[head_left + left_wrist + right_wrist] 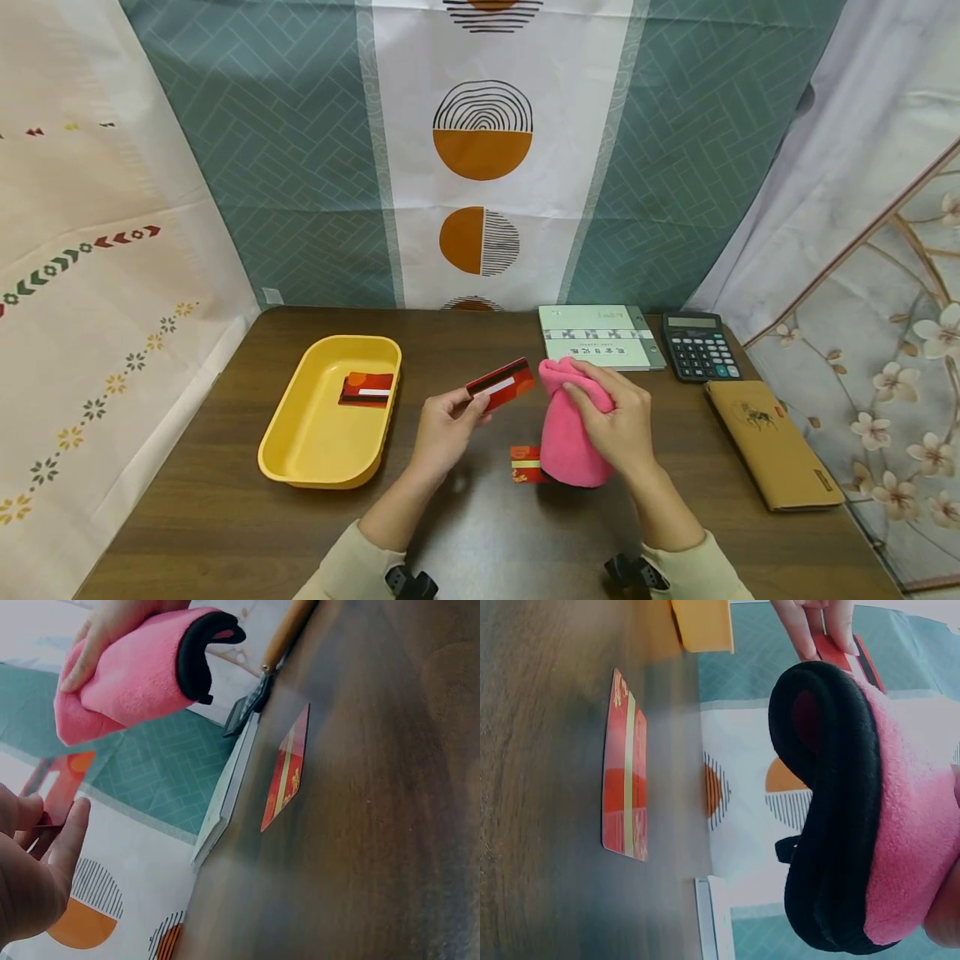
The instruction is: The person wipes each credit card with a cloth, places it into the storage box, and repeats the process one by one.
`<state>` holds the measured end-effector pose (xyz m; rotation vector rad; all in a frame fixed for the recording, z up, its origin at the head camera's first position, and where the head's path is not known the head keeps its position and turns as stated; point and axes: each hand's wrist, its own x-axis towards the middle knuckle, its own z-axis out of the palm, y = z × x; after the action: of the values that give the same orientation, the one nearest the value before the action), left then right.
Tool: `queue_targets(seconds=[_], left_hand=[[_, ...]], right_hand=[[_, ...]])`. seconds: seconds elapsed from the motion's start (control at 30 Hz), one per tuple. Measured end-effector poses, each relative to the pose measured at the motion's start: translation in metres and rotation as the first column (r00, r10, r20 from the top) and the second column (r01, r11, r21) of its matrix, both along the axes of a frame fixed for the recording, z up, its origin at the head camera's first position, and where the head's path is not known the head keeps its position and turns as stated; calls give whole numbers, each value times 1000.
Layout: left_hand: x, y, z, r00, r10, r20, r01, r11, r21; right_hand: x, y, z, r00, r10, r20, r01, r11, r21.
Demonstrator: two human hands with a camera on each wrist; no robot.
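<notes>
My left hand (447, 425) pinches a red bank card (504, 383) between thumb and fingers, its black stripe and white strip facing up. Beside it my right hand (618, 414) grips a folded pink cloth (573, 442); the right wrist view shows the cloth's black edging (832, 825). Flat on the table lies a second red card (524, 464) with a gold band, partly covered by the cloth in the head view but wholly visible in the right wrist view. More red card (367, 383) surface shows inside the yellow tray (288, 417), at its right side.
At the back right of the brown table (225, 500) lie a pale green book (592, 325) and a dark calculator (701, 346). Nearer the right edge is a tan wallet-like case (772, 446). Hanging fabric (300, 167) encloses the table at the back and sides.
</notes>
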<state>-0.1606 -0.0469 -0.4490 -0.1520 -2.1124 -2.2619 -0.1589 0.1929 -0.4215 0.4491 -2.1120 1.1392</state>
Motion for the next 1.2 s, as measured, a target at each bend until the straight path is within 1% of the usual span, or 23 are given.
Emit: queue_targets(seconds=[0.13, 0.2, 0.3, 0.37, 0.47, 0.53, 0.63, 0.77, 0.83, 0.9, 0.97, 1.0, 1.07, 1.2], left_hand=[[-1, 1, 5, 998, -67, -10, 67, 998, 12], [-1, 1, 9, 995, -101, -28, 101, 995, -5], [-3, 3, 14, 991, -129, -45, 128, 991, -28], [-3, 5, 16, 990, -135, -46, 134, 991, -16], [-4, 8, 18, 991, -128, -28, 129, 991, 34], [-3, 9, 19, 992, -125, -18, 126, 991, 53], [-2, 11, 21, 991, -131, -26, 131, 991, 26], [-3, 13, 21, 987, -141, -76, 140, 990, -21], [-3, 14, 21, 985, -142, -95, 141, 990, -18], [-4, 15, 21, 983, -146, -109, 146, 989, -8], [-4, 16, 20, 984, -143, -110, 145, 989, 11], [-4, 16, 19, 984, -137, -111, 141, 990, 22], [-5, 15, 18, 987, -113, -113, 118, 992, 41], [-5, 14, 17, 988, -63, -144, 71, 996, 52]], right_hand=[[3, -6, 5, 1000, -7, 5, 7, 1000, -10], [4, -8, 6, 1000, -5, 14, 5, 1000, -18], [3, -9, 5, 1000, 10, 21, -9, 1000, -28], [2, -9, 5, 1000, 11, 8, -11, 1000, -25], [1, -9, 6, 1000, -7, -6, 6, 1000, -20], [1, -10, 7, 1000, -24, -12, 24, 1000, -14], [1, -11, 7, 999, -43, -16, 43, 999, 3], [0, -17, 5, 997, -61, -38, 63, 997, 47], [1, -22, 4, 998, -49, -49, 53, 996, 73], [2, -28, 4, 999, -16, -46, 20, 994, 104], [4, -32, 4, 999, 28, -43, -23, 991, 129], [5, -34, 4, 998, 45, -44, -39, 990, 133], [5, -35, 6, 997, 55, -56, -46, 990, 137], [4, -33, 9, 996, 15, -90, -4, 993, 116]])
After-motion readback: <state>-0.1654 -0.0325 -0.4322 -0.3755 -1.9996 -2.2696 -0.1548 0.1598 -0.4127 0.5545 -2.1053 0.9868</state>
